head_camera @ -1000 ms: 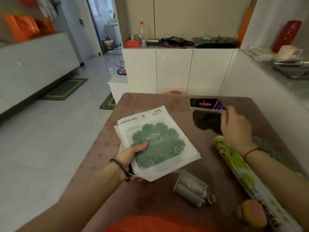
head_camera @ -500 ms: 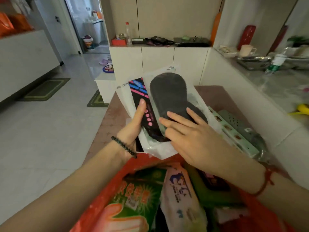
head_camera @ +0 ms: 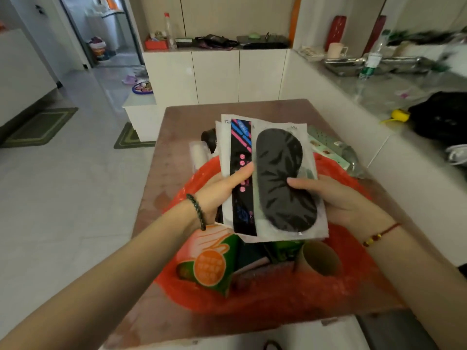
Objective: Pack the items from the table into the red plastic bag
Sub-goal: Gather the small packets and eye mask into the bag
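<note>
Above the red plastic bag on the bench — your left hand and right hand both grip the stack of flat packets.

Both hands, left hand & right hand, grip a stack of flat packets above the open red plastic bag on the table.

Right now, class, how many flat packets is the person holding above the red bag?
3 visible: the black-pad packet in front, the black card with pink stripes behind it, and a white packet rearmost. Others may be hidden between them.
</note>
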Available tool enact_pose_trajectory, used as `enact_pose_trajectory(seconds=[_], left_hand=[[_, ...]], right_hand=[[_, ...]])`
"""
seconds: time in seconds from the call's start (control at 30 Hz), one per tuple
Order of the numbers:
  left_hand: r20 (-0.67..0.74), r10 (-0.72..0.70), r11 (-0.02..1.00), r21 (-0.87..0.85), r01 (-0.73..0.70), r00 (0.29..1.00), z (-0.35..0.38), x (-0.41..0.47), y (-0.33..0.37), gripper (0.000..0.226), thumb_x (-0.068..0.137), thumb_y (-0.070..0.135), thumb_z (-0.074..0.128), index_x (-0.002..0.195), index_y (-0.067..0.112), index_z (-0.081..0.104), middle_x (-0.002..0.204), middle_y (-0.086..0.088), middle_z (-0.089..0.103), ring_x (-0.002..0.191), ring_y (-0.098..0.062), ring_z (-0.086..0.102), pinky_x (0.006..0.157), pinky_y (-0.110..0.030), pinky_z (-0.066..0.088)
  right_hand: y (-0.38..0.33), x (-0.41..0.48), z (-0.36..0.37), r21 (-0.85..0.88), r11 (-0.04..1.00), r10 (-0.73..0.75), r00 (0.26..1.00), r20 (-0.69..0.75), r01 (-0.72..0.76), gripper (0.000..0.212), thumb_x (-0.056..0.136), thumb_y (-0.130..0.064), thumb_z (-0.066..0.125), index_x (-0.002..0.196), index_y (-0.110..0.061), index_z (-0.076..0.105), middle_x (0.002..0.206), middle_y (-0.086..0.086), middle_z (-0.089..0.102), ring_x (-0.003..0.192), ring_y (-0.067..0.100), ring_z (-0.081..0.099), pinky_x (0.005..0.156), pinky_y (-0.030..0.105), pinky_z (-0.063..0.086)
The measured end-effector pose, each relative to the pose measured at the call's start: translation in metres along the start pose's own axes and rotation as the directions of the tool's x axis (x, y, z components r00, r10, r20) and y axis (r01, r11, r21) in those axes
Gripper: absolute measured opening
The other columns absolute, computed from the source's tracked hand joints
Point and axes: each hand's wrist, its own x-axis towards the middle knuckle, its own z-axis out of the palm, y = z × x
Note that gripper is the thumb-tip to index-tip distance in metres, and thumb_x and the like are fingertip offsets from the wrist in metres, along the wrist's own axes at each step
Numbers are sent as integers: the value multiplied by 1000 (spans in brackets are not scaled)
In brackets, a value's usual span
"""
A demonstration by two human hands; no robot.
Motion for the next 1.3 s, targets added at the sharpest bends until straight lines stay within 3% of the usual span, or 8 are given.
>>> enact_pose_trajectory(seconds=[0.17,0.3,0.4,0.67,0.83,0.93,1.1,1.3], left_hand=[[193,-24,821,563,-91,981,-6,-48,-54,59,66,73,42,109,33,52,98,10,63,94,-10,62,78,-18,51],[539,-40,-155,828,-538,841,-19,-90,-127,56,61,62,58,106,30,61,74,11,70,64,-4,65,60,-14,50],[595,-13,-426,724,-543,803,-17,-99,-148,29,41,46,73,63,29,67,42,12,57,44,-4,55,65,-20,40],[646,102,-201,758,-621,756,-27,-128,-153,24,75,29,52,97,35,60,66,11,69,52,-9,64,41,-19,49],[674,307,-257,739,-623,672,-7,-146,-121,28,87,36,42,85,40,70,69,20,69,68,-2,61,86,-15,47],[610,306,-320,789,-524,731,4,-154,-110,24,85,44,42,103,50,57,95,33,60,76,17,60,84,-7,39],[721,133,-339,678,-652,680,-16,-148,-132,41,61,31,60,98,32,44,53,13,62,39,-3,54,32,-18,39],[629,246,7,760,-650,738,-15,-135,-91,16,85,35,43,96,29,52,60,0,68,47,-17,62,37,-22,43]], right_hand=[[21,-16,-31,-187,899,-430,878,-209,396,78,15,-42,91,86,-17,70,82,-1,76,76,14,72,60,21,56],[22,-35,-30,-509,706,-554,832,37,493,57,36,-61,82,81,-28,73,78,-15,75,72,2,70,62,15,54],[33,-41,-4,-532,671,-472,850,232,517,20,55,-38,81,73,-37,72,69,-21,72,64,-4,67,57,10,51],[68,-39,15,-594,676,-333,900,283,437,55,57,-46,80,91,-4,69,91,26,70,86,37,68,75,47,55],[48,-61,10,-469,762,-260,874,410,446,33,64,-6,76,92,-23,71,93,-4,75,91,13,69,77,24,55],[47,-60,9,-509,761,-217,897,385,402,36,62,-13,79,97,-12,68,99,6,73,94,18,69,78,27,55],[80,-39,3,-878,377,-97,955,279,295,21,67,-7,76,63,-21,61,58,-10,63,56,2,55,54,23,44],[85,-40,26,-954,-95,127,953,273,286,20,71,-20,72,90,-25,67,78,-10,64,72,12,58,65,31,47]])
